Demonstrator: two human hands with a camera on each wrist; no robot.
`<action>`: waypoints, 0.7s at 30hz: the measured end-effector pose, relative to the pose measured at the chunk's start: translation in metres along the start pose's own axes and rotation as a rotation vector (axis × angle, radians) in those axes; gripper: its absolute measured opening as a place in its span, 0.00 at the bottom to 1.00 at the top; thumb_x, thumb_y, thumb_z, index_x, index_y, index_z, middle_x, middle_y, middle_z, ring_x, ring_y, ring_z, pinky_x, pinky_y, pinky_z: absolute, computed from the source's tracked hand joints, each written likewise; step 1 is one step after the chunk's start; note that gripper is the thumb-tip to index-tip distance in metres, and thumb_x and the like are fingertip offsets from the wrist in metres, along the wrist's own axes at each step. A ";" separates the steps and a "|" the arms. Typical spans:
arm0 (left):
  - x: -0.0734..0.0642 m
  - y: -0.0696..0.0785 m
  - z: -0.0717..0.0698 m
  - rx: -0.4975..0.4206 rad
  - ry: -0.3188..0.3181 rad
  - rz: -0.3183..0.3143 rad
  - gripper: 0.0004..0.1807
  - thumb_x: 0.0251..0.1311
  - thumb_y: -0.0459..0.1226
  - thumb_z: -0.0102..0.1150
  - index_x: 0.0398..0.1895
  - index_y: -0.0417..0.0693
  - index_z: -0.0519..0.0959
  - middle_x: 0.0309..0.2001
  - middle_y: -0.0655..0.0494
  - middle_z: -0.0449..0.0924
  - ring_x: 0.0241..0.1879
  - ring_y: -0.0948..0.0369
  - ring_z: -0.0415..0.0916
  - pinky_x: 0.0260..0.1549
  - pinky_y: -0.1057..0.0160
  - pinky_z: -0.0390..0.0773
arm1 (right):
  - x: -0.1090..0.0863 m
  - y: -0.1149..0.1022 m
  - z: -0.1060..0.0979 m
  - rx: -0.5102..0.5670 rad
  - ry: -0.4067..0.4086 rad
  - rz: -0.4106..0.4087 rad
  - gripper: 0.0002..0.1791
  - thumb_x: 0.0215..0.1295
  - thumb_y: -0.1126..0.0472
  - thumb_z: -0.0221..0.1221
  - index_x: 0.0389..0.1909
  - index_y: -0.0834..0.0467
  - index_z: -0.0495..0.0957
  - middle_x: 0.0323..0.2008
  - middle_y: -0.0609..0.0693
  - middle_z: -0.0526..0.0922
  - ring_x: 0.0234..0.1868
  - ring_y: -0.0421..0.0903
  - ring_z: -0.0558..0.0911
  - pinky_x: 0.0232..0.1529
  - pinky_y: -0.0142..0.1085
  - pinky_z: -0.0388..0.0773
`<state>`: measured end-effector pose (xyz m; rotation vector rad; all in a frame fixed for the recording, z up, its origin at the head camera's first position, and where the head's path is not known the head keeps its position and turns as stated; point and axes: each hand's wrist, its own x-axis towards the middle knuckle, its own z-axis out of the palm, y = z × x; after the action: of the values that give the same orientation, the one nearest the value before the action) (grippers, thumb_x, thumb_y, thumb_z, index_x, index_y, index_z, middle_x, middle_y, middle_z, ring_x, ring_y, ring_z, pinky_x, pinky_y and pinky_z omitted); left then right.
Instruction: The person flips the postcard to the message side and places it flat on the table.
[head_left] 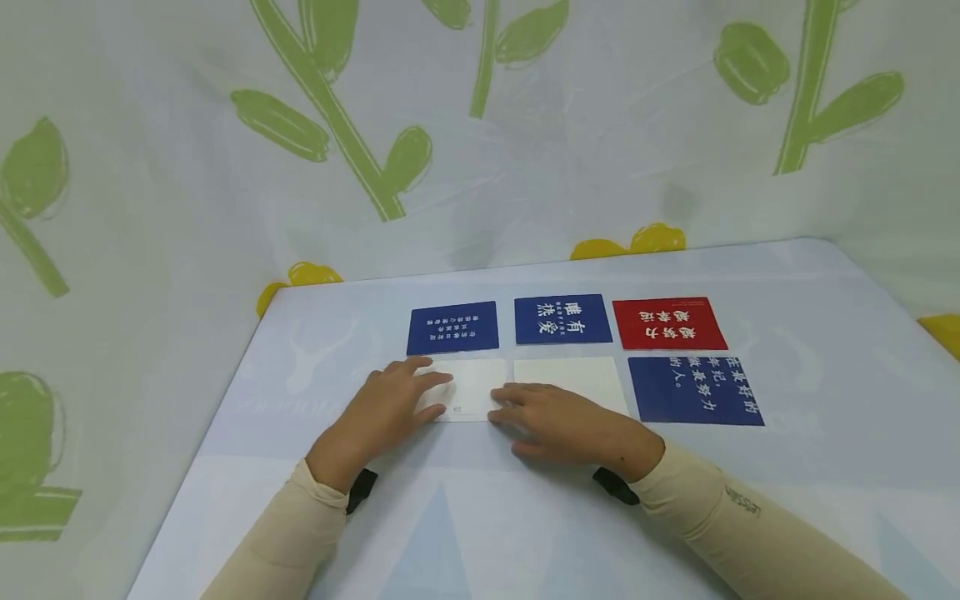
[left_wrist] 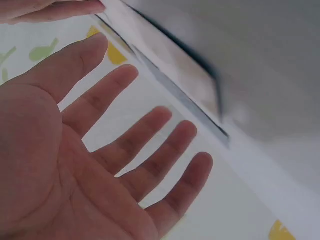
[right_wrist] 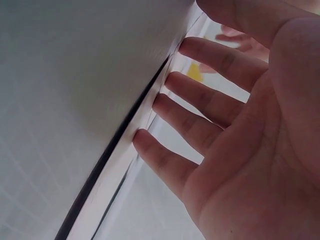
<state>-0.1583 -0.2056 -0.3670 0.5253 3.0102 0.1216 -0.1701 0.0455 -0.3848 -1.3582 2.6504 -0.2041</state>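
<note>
Fingers spread, your left hand (head_left: 397, 398) and right hand (head_left: 561, 423) reach over opposite edges of the white card (head_left: 476, 387) on the worktop (head_left: 390, 533), the blue card (head_left: 562, 319) reading "唯有热爱" lying beyond it, rightward.

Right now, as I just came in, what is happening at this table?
A person is handling two white cards in the near row. The fingers of the right hand rest around the gap between them; the open left hand is over the left one's outer end. A blue card completes this row. Behind lie two blue cards and a red card.
</note>
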 end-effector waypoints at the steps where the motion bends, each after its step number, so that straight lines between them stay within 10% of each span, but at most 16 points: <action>1: 0.002 0.003 -0.001 -0.003 -0.006 0.010 0.24 0.63 0.48 0.66 0.62 0.57 0.80 0.66 0.46 0.75 0.62 0.44 0.75 0.57 0.40 0.77 | 0.000 0.000 0.000 -0.002 -0.001 0.001 0.27 0.65 0.51 0.65 0.65 0.49 0.76 0.70 0.51 0.73 0.71 0.52 0.72 0.69 0.46 0.72; 21: 0.019 0.018 0.007 0.001 -0.019 -0.004 0.22 0.60 0.47 0.69 0.57 0.57 0.84 0.55 0.52 0.83 0.56 0.50 0.77 0.48 0.43 0.81 | -0.010 0.005 -0.017 0.059 0.075 0.034 0.24 0.66 0.51 0.64 0.63 0.47 0.78 0.67 0.49 0.76 0.69 0.52 0.73 0.68 0.49 0.73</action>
<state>-0.1700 -0.1820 -0.3733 0.5172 2.9935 0.1139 -0.1715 0.0568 -0.3687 -1.3118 2.7027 -0.3335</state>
